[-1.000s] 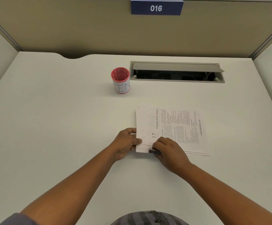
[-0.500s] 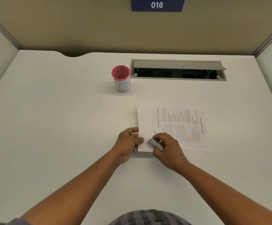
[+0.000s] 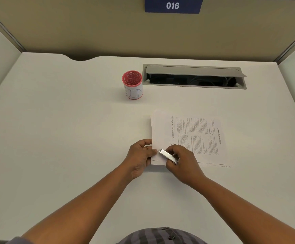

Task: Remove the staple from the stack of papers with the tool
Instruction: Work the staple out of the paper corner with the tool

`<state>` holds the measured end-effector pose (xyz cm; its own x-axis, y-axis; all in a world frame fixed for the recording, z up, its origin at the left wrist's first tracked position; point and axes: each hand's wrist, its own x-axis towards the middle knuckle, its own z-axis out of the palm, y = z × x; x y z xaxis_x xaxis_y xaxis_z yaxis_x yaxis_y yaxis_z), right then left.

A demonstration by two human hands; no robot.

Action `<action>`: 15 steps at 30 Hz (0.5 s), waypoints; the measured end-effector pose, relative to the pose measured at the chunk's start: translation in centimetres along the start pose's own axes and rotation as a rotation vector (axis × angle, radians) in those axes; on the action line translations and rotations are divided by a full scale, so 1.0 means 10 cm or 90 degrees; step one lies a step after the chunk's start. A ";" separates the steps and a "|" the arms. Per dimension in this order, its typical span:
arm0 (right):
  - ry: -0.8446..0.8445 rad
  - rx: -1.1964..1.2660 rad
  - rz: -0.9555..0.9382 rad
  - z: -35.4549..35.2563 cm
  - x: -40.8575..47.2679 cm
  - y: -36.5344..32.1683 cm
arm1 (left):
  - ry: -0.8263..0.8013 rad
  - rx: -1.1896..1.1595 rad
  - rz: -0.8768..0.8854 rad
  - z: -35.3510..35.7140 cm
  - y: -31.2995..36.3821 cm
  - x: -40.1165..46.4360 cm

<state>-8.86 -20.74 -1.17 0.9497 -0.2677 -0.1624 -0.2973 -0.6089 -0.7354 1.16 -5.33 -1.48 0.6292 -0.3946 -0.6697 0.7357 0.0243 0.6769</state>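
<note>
A: The stack of papers lay flat on the white desk, right of centre, with its near-left corner pinched in the left hand. Could the observer see the staple?

B: No, it was too small to make out. The right hand was closed around the metal tool, whose tip rested at that same corner, just beside the left thumb.

A: Then what did she judge might go wrong?

B: A tear, mostly. If the tip caught paper instead of wire, prying would rip the top sheet. The tip could also skid into the thumb so close by.

A: And farther out?

B: A freed staple might spring away unseen on the desk. The red cup stood well apart, behind, next to the open cable hatch.
</note>
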 end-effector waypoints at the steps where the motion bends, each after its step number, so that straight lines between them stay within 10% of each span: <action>1: 0.001 0.001 0.001 0.00 0.00 0.00 | 0.000 -0.001 -0.001 0.00 0.00 0.00; 15: 0.014 0.119 0.067 0.01 0.03 -0.10 | -0.014 -0.017 0.002 0.04 -0.01 -0.01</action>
<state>-8.32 -20.13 -0.59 0.9116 -0.3400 -0.2312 -0.3691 -0.4290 -0.8244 0.95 -5.68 -1.32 0.6266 -0.4143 -0.6602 0.7401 0.0507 0.6706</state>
